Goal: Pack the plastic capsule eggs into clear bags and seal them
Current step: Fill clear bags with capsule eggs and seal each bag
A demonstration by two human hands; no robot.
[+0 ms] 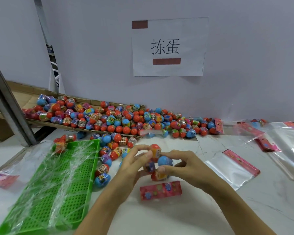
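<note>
Both forearms are reaching forward, hands meeting. The left hand and right hand are curling their fingers inward, thumbs opposing.

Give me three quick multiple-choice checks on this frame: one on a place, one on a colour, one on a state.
1. Where does the green tray sit relative to the hands?
A. To their left
B. To their right
C. Behind the paper sign

2. What colour is the header strip of the bag lying just below the hands?
A. Yellow
B. Pink-red
C. Black

3. What are the left hand and right hand doing?
A. Both resting flat on the table
B. Together holding a cluster of capsule eggs
C. Lifting the tray

Answers: 1 A, the tray lies at lower left. 2 B, the strip is pink-red with small prints. 3 B, fingers of both hands curl round the eggs.
</note>
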